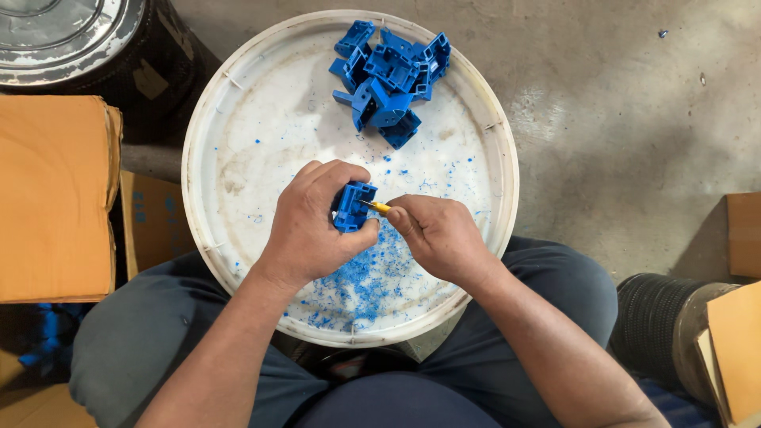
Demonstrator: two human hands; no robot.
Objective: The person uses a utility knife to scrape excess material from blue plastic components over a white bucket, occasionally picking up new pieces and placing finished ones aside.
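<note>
A blue plastic part is gripped by the left hand; a yellow-handled blade is pinched against it by the right hand, above the white tray.

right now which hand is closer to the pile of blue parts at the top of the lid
Left. The left hand sits just below the pile of blue parts; the right hand lies lower, further right.

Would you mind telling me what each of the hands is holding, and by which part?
The left hand grips a blue plastic part around its body; the right hand pinches a yellow-handled knife by its handle.
</note>
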